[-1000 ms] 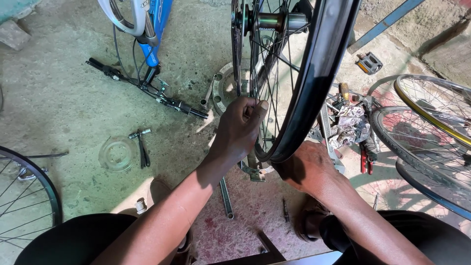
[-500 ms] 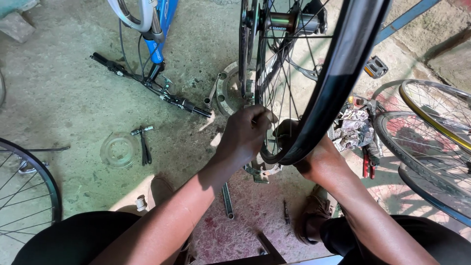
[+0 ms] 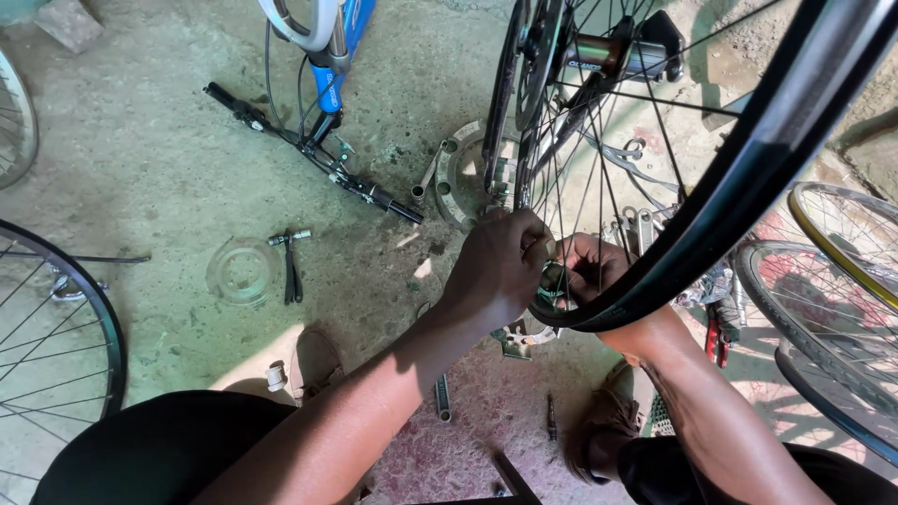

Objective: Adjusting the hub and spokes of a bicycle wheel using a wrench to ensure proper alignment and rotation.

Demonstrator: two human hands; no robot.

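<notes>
- Your left hand (image 3: 500, 266) is on the near side of the bike wheel (image 3: 711, 187), fingers curled tight and pinching at the spokes close to the rim's low point; what sits in the pinch is too small to tell.
- Your right hand (image 3: 589, 271) comes in behind the spokes from the far side, fingers bent against them. Can't tell if it grips anything.
- Both hands nearly touch, only spokes btwn them.
- Room: tight. Tyre arcs just over the right wrist; chainring and hub (image 3: 599, 51) stand above the hands.
- Right edge crowded w/ two loose rims (image 3: 832, 281); another wheel (image 3: 56, 337) at the left edge.
- Open concrete floor (image 3: 122, 159) to your left, past a clear plastic disc (image 3: 243, 271) and a small tool (image 3: 292, 262).
- Handlebar (image 3: 309, 150) lies on the floor up-left, well apart.
- Pedal (image 3: 514, 341) just below your left hand; wrench (image 3: 441, 397) near your forearm.
- Wheel: black tyre, thin silver spokes, stands upright, tilted across frame top right.
</notes>
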